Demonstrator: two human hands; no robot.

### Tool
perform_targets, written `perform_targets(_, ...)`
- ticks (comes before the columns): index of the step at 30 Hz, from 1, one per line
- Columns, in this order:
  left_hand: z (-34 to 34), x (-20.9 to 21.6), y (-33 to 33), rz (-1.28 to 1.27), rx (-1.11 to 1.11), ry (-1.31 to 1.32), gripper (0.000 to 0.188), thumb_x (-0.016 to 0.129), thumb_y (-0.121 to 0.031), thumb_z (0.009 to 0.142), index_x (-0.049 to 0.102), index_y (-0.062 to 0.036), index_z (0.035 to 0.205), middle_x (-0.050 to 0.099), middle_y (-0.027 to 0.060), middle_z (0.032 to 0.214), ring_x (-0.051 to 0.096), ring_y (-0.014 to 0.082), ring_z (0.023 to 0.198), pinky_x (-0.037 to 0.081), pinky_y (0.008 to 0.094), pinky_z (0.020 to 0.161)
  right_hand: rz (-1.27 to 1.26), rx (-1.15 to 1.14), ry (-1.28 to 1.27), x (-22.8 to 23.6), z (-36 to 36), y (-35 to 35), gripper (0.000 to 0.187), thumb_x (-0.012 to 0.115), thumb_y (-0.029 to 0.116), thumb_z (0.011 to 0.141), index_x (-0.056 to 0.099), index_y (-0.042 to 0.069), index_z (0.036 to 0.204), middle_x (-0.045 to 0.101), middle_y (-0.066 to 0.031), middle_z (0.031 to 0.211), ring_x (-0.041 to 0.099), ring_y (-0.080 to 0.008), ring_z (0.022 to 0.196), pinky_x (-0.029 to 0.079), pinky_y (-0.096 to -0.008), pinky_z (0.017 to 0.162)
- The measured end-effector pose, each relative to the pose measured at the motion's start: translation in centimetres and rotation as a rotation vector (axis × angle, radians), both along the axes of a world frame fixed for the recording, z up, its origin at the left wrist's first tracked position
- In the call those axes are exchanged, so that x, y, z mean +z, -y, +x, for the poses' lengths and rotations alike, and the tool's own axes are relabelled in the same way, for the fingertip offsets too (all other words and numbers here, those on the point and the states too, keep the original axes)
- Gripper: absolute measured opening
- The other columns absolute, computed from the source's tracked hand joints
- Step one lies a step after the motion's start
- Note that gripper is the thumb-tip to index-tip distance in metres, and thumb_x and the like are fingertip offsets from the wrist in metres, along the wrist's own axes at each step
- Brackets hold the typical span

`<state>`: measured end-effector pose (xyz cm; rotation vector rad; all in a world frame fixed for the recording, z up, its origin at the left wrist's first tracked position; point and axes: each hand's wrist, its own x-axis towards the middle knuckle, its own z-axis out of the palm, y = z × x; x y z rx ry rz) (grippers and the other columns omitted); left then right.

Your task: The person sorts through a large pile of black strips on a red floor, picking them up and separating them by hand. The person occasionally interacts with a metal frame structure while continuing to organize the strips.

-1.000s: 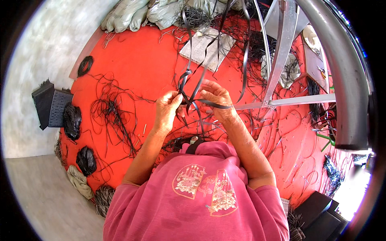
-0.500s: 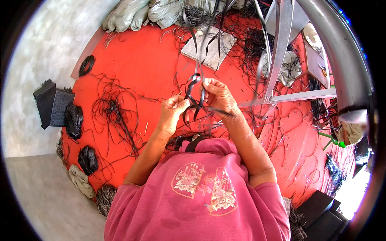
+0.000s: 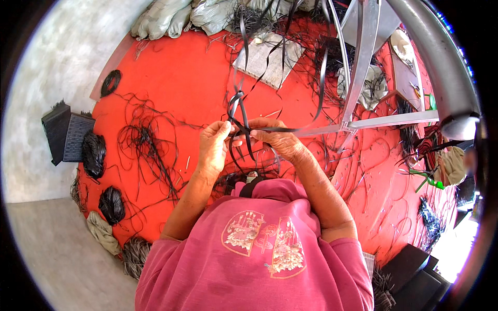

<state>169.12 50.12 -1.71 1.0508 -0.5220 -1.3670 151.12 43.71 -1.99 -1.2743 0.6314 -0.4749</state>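
Below me: red floor mat (image 3: 181, 98). On it, a loose tangle of black strips (image 3: 145, 140) mid-left; left of that tangle, black coiled bundles (image 3: 94, 154) along the mat's edge.

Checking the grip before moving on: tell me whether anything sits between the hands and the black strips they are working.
Nothing visible does. The left hand and right hand both pinch the black strips directly, at the looped crossing between them. The other loose strands lie on the red mat below, apart from the grip.
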Motion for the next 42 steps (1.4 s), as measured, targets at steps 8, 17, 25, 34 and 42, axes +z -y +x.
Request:
perform_targets(8, 0.6, 0.0, 0.2, -0.033, -0.026, -0.150, 0.009, 0.056, -0.009, 0.087, 0.057, -0.0015, 0.081, 0.061, 0.0080, 0.081, 0.062, 0.0183, 0.071, 0.053, 0.0274, 0.064, 0.192, -0.031, 0.000, -1.3, 0.9, -1.5, 0.036, 0.047, 0.039, 0.091, 0.058, 0.008, 0.106, 0.055, 0.0041, 0.079, 0.050, -0.0062, 0.068, 0.041, -0.0210, 0.058)
perform_targets(17, 0.7, -0.9, 1.4, -0.071, -0.398, -0.210, 0.012, 0.061, -0.004, 0.080, 0.057, -0.0028, 0.092, 0.061, 0.0085, 0.081, 0.058, 0.0187, 0.071, 0.051, 0.0329, 0.063, 0.393, -0.262, 0.234, -1.6, 1.5, -3.3, 0.033, 0.047, 0.036, 0.092, 0.057, 0.004, 0.094, 0.057, 0.0000, 0.068, 0.053, -0.0075, 0.058, 0.038, -0.0184, 0.050)
perform_targets(25, -2.8, -2.5, 0.4, 0.124, -0.453, -0.250, 0.027, 0.052, -0.016, 0.087, 0.059, -0.0004, 0.109, 0.061, 0.0042, 0.073, 0.054, 0.0089, 0.050, 0.045, 0.0214, 0.040, 0.517, -0.351, 0.366, -1.6, 0.2, -6.1, 0.028, 0.052, 0.034, 0.089, 0.058, 0.007, 0.085, 0.057, -0.0003, 0.073, 0.053, -0.0093, 0.062, 0.038, -0.0193, 0.051)
perform_targets(34, -12.1, -2.3, -1.3, 0.083, -0.340, -0.242, 0.021, 0.052, -0.013, 0.087, 0.058, 0.0001, 0.102, 0.062, 0.0116, 0.090, 0.057, 0.0134, 0.060, 0.047, 0.0249, 0.045, 0.528, -0.435, 0.202, -3.3, -7.5, -8.3, 0.037, 0.054, 0.039, 0.086, 0.058, 0.004, 0.075, 0.056, -0.0052, 0.060, 0.053, -0.0159, 0.049, 0.041, -0.0264, 0.044)
perform_targets(42, -19.5, -5.9, -2.4, -0.132, -0.162, -0.112, 0.007, 0.052, -0.009, 0.082, 0.054, -0.0050, 0.087, 0.050, 0.0019, 0.065, 0.049, 0.0134, 0.055, 0.045, 0.0308, 0.050, -0.312, -0.727, -0.317, -9.6, -18.2, -14.4, 0.036, 0.056, 0.037, 0.079, 0.060, 0.001, 0.081, 0.059, -0.0179, 0.073, 0.061, -0.0313, 0.075, 0.046, -0.0407, 0.064)
